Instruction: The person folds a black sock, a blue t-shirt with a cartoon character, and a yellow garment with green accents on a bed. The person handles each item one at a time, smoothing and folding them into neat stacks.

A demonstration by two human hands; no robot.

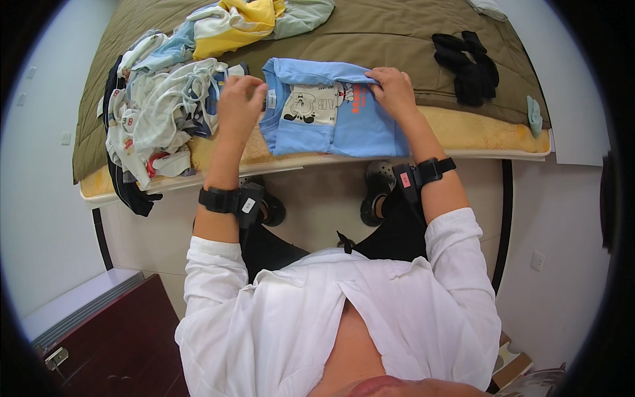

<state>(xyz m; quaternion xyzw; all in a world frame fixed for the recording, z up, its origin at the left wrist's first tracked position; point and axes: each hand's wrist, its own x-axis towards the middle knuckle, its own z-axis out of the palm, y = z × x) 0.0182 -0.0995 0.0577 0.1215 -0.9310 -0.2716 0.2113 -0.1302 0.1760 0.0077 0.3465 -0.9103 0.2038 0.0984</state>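
Observation:
A light-blue printed shirt [362,126] lies in front of me, its collar toward the left and a small neck label showing. Its far side is folded inward over part of the cartoon print, and the near side also shows a fold. My right hand [394,92] pinches the folded fabric at the far right corner, between thumb and fingers. Just left of the collar hovers my left hand [238,106], loosely curled, with nothing visible in it. Beside it, on the left, is a heap of crumpled clothes [163,106], mostly white and pale, some with drawstrings.
Yellow and white clothing [238,30] lies farther back on the brown quilt [342,42]. Black garments [471,74] rest at the right, near a small pale-green cloth [534,116]. The yellow mattress edge [471,131] runs before me. A dark-red wooden panel [124,342] stands lower left.

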